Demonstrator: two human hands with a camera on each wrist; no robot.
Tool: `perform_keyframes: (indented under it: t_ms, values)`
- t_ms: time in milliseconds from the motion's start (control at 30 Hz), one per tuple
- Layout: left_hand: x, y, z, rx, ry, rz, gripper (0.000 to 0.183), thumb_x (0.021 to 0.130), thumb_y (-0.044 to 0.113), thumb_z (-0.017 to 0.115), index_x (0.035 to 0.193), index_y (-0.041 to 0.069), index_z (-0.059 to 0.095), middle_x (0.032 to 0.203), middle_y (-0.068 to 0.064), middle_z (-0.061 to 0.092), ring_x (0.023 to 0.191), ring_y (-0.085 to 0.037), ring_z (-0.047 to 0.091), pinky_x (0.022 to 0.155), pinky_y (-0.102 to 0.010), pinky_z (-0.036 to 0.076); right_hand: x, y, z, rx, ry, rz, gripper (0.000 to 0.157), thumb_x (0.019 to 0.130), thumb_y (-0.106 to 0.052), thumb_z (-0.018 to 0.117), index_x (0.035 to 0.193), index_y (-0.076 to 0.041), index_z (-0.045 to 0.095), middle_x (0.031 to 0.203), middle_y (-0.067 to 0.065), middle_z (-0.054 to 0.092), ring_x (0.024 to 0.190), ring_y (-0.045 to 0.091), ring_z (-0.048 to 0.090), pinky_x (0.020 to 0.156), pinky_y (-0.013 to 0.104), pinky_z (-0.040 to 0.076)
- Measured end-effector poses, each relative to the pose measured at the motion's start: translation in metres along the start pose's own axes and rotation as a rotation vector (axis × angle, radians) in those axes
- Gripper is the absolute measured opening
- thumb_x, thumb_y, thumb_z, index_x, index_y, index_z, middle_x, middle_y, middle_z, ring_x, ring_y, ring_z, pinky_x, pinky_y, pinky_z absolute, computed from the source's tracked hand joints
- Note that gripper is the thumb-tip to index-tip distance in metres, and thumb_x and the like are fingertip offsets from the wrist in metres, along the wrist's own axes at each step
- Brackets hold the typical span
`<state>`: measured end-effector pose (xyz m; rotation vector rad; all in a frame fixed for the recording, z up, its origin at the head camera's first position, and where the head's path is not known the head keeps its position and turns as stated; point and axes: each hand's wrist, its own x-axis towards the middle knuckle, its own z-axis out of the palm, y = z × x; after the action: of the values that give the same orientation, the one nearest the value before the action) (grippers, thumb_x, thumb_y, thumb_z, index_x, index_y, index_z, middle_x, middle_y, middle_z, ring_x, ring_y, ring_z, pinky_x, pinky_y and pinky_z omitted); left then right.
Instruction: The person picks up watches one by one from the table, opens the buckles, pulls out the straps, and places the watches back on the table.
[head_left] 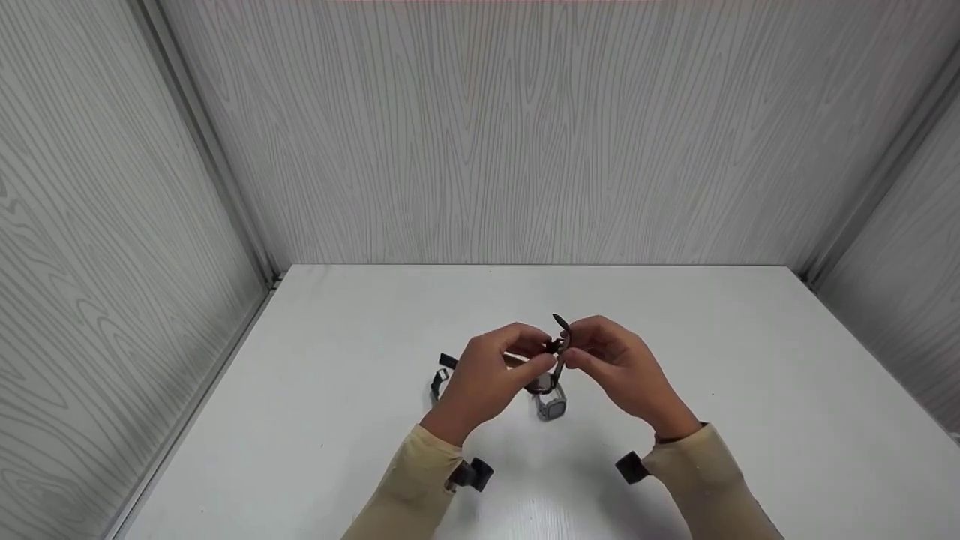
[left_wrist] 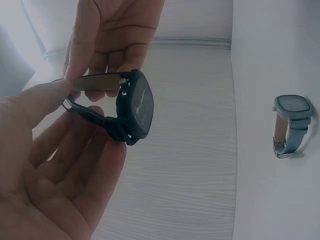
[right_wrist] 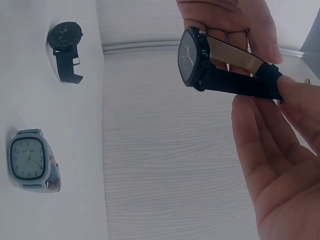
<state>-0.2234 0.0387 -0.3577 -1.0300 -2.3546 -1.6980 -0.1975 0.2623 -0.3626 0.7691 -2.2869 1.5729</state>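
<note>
A black round wristwatch (right_wrist: 192, 57) with a tan-lined strap is held up above the table, its strap closed into a loop. My left hand (head_left: 491, 375) pinches the strap near the buckle end between thumb and fingers. From the other side, my right hand (head_left: 626, 367) also pinches the strap with thumb and fingertips, close to the left fingertips. The dial (left_wrist: 144, 107) faces away from the palms in the left wrist view. Fingers partly cover the buckle.
A pale blue-grey square watch (right_wrist: 29, 160) lies on the white table (head_left: 337, 322) below the hands. Beside it is another black round watch (right_wrist: 65, 37), partly hidden by my left hand in the head view. Wood-grain panels (head_left: 480, 135) enclose the back and sides.
</note>
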Motion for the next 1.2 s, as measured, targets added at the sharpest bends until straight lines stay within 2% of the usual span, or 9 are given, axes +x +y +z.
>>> perform_keyframes:
  t_ms: [133, 267, 500, 633, 833, 1067, 1200]
  values:
    - [-0.0007, 0.0003, 0.0002, 0.073, 0.031, 0.063, 0.022, 0.098, 0.029, 0.075, 0.116, 0.016, 0.073, 0.108, 0.008, 0.072, 0.103, -0.008, 0.068, 0.088, -0.030, 0.057, -0.0011, 0.0012, 0.0016, -0.089, -0.018, -0.071, 0.021, 0.097, -0.007, 0.070, 0.117, -0.011, 0.068, 0.104, 0.003, 0.071, 0.095, 0.018, 0.071, 0.087, 0.029, 0.058]
    - [-0.0006, 0.0001, 0.0004, 0.143, 0.022, 0.101, 0.018, 0.097, 0.026, 0.076, 0.112, 0.016, 0.072, 0.108, 0.008, 0.070, 0.105, -0.010, 0.067, 0.090, -0.030, 0.056, -0.0007, 0.0004, 0.0032, -0.180, -0.050, -0.128, 0.023, 0.098, -0.008, 0.070, 0.119, -0.017, 0.069, 0.105, -0.003, 0.072, 0.095, 0.014, 0.071, 0.086, 0.029, 0.058]
    - [-0.0014, 0.0028, -0.0026, 0.156, -0.067, 0.018, 0.016, 0.099, 0.020, 0.072, 0.114, 0.016, 0.070, 0.109, 0.007, 0.067, 0.101, -0.009, 0.067, 0.089, -0.030, 0.057, -0.0003, -0.0038, 0.0042, -0.259, -0.090, -0.188, 0.034, 0.095, 0.001, 0.072, 0.123, -0.019, 0.068, 0.112, -0.004, 0.072, 0.094, 0.018, 0.071, 0.084, 0.029, 0.058]
    - [-0.0017, 0.0039, -0.0039, 0.153, -0.097, -0.017, 0.015, 0.100, 0.020, 0.070, 0.114, 0.015, 0.068, 0.108, 0.005, 0.067, 0.099, -0.008, 0.067, 0.089, -0.031, 0.057, -0.0013, -0.0030, 0.0050, -0.270, -0.095, -0.154, 0.031, 0.098, -0.003, 0.071, 0.123, -0.021, 0.068, 0.113, -0.007, 0.071, 0.094, 0.014, 0.070, 0.083, 0.029, 0.057]
    - [-0.0014, 0.0024, -0.0016, 0.224, -0.092, -0.006, 0.011, 0.100, 0.018, 0.067, 0.110, 0.014, 0.068, 0.106, 0.005, 0.065, 0.097, -0.009, 0.064, 0.088, -0.034, 0.057, -0.0019, -0.0035, 0.0059, -0.248, -0.073, -0.070, 0.019, 0.100, -0.018, 0.071, 0.118, -0.023, 0.070, 0.107, -0.011, 0.073, 0.092, 0.010, 0.071, 0.081, 0.031, 0.059]
    - [-0.0010, 0.0010, 0.0027, 0.237, -0.094, -0.009, 0.008, 0.100, 0.019, 0.067, 0.107, 0.016, 0.067, 0.102, 0.007, 0.063, 0.093, -0.005, 0.064, 0.081, -0.027, 0.055, -0.0006, -0.0026, 0.0051, -0.231, -0.059, -0.093, 0.016, 0.100, -0.016, 0.069, 0.115, -0.021, 0.072, 0.103, -0.009, 0.074, 0.091, 0.011, 0.071, 0.079, 0.030, 0.058]
    - [-0.0018, 0.0013, 0.0023, 0.243, -0.099, -0.036, 0.008, 0.099, 0.019, 0.067, 0.107, 0.017, 0.066, 0.102, 0.008, 0.062, 0.091, -0.005, 0.062, 0.079, -0.027, 0.055, 0.0003, -0.0025, 0.0067, -0.218, -0.071, -0.097, 0.017, 0.101, -0.016, 0.068, 0.117, -0.021, 0.071, 0.105, -0.007, 0.074, 0.093, 0.012, 0.071, 0.081, 0.031, 0.058]
